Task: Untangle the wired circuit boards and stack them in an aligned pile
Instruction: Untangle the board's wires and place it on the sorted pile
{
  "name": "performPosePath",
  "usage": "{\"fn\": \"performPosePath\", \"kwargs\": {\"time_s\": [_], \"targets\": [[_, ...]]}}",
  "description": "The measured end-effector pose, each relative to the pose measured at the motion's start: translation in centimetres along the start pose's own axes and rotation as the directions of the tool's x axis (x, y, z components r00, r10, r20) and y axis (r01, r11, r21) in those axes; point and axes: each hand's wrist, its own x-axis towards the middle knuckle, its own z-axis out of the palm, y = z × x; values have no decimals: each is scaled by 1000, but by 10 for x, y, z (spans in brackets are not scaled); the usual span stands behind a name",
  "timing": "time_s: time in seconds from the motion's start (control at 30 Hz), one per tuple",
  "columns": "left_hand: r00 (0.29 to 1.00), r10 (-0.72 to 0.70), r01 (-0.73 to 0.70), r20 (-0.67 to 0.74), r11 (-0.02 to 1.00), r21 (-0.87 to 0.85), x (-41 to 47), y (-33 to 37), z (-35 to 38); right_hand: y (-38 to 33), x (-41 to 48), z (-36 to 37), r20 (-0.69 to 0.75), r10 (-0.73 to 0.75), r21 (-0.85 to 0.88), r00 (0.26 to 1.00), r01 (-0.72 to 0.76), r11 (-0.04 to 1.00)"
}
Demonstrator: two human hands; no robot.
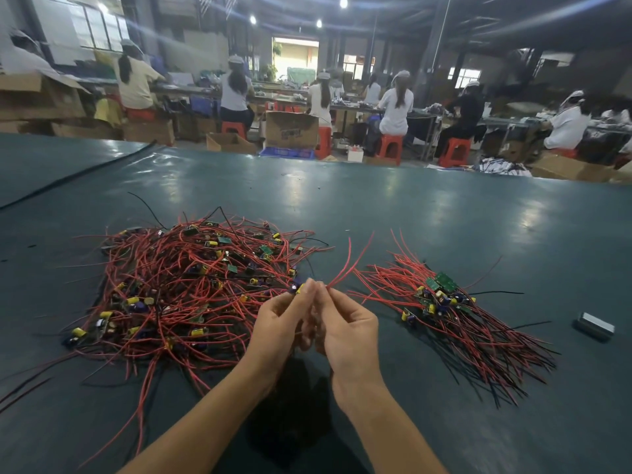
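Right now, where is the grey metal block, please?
The grey metal block lies far right in the head view, right of the stacked red-wired circuit boards.

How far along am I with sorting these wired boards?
Done: a small aligned pile lies on the right. In hand: the left hand and right hand pinch one board and its red wires. Left: the large tangled heap, clearly the bigger share.

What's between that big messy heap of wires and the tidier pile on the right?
Head view: the left hand pinching one board, the right hand its red wires, above bare table.
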Motion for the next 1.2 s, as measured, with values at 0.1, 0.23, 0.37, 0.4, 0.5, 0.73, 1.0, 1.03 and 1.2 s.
{"fn": "performPosePath", "kwargs": {"time_s": [0.1, 0.23, 0.37, 0.4, 0.5, 0.73, 1.0, 1.03, 1.2], "targets": [[996, 57, -59, -70, 998, -28, -1, 3, -1, 1, -4, 4, 30, -23, 4, 999, 23, 1000], [988, 141, -142, -70, 990, -14, -4, 8, 3, -1, -4, 5, 2, -28, 20, 1000, 28, 999], [980, 195, -191, -42, 978, 79, -3, 1, 2, 1, -2, 4, -60, 85, 71, 995, -80, 994], [978, 204, -200, -37, 976, 85, -3, 0, 2, 1, -1, 4, -68, 118, 68, 991, -113, 991], [974, 221, -214, -54, 971, 106, -4, 0, 2, -4, 1, 4, -75, 204, 127, 976, -194, 973], [971, 232, -218, -65, 960, 178, -5, 2, 4, -10, 13, -7, -262, 294, 168, 919, -256, 952], [962, 266, -245, -65, 943, 224, -9, 7, 10, -19, 28, -24, -333, 277, 284, 901, -185, 941], [961, 270, -250, -61, 940, 231, -10, 8, 11, -19, 28, -24, -333, 275, 286, 902, -182, 941], [959, 279, -261, -54, 941, 215, -11, 11, 8, -18, 26, -27, -242, 298, 271, 923, -230, 935]]}}
